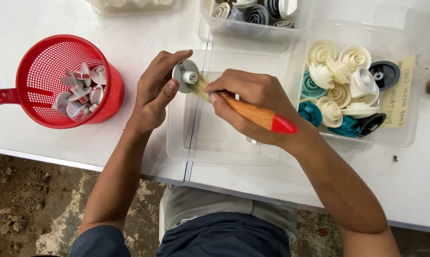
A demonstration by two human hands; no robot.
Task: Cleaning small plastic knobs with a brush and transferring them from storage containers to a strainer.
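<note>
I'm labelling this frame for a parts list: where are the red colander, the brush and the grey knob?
Red plastic colander (38,52), head view: bare mesh wall.
Wooden-handled brush (253,114), head view: handle.
Grey round knob (182,76), head view: disc face.

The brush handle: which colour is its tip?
Red tip on an orange-brown wooden brush handle, seen in the head view.

One label only: a pale yellow rectangular paper slip (399,91) at the right of the frame, tucked upright against the inner right wall of a clear plastic rectangular bin (417,124). Turned sideways, long edge running top to bottom, tilted slightly. Marked with dark handwritten lines, seen through the plastic. Just right of a black round plastic knob (384,74) and the heap of cream and teal knobs. No screens, signs or sealed packages elsewhere in view.
</note>
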